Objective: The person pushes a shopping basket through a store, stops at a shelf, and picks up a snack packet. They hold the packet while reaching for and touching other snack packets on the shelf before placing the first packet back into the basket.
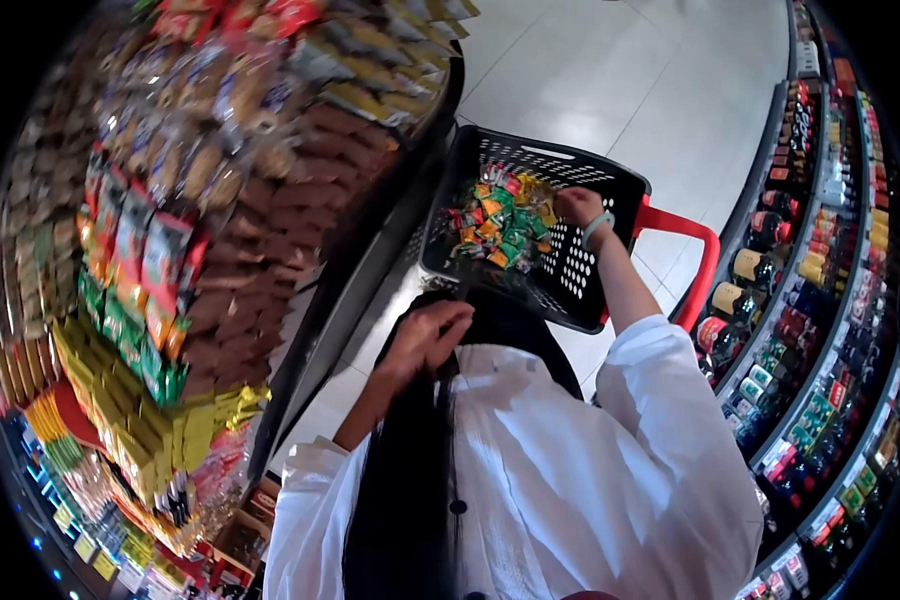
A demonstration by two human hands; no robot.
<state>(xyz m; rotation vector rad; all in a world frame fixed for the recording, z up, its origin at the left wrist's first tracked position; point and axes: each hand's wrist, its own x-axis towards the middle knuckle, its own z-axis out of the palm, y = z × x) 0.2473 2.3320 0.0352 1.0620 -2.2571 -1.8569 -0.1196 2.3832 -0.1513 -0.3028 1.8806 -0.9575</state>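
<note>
A black shopping basket [620,190] with a red handle [705,245] stands in front of me, a heap of small wrapped packets [505,222] in green, orange, red and yellow inside it. My right hand [578,206], with a pale band at the wrist, reaches over the basket at the right side of the heap; its fingers are bent down, and whether they hold anything is too small to make out. Near my chest, just outside the basket's near left corner, my left hand [435,335] has its fingers bent together, with nothing visible in them.
On the left rises a display of packaged snacks [160,250] in brown, red, green and yellow wrappers, edged by a dark rim. Shelves with bottles and jars [755,268] curve along the right. Pale floor tiles [590,70] lie beyond the basket.
</note>
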